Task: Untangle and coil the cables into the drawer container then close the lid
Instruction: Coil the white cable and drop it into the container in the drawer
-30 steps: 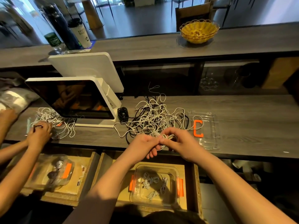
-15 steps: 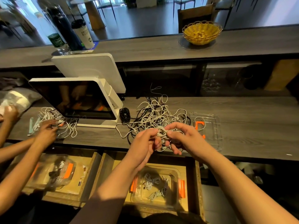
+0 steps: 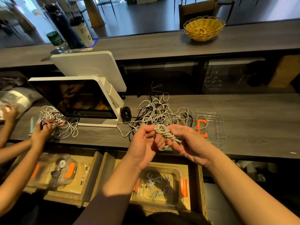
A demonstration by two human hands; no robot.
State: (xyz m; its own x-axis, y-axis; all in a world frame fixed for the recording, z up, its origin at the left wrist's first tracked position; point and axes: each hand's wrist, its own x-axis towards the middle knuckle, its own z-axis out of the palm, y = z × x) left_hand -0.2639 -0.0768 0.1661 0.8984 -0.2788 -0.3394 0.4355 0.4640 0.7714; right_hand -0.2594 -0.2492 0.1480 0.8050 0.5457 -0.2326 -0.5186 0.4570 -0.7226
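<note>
A long grey wood-grain bench runs left to right, matte and streaked; a higher shelf of the same grain stands behind it, carrying a round woven yellow basket; a white slab-backed screen with a glossy dark face sits tilted on the bench at left; below the bench edge a pale wooden drawer is pulled out, its near side cut off by the person's arms; inside it rests a clear rectangular plastic container with orange latches, holding several small grey and dark coils that are hard to tell apart through the shadow; its transparent lid, with an orange clip, lies flat on the bench to the right, edges faint against the grain; a loose tangle of cables, thin white and black strands looping every way, sprawls on the bench between screen and lid; the left hand and right hand are raised above the bench edge, both curled round a white cable bundle; the bundle is a tight, ropy skein, its long axis slanting from upper left to lower right, its lower end partly hidden by the fingers; at far left another person's hands work at a second white tangle, blurred.
</note>
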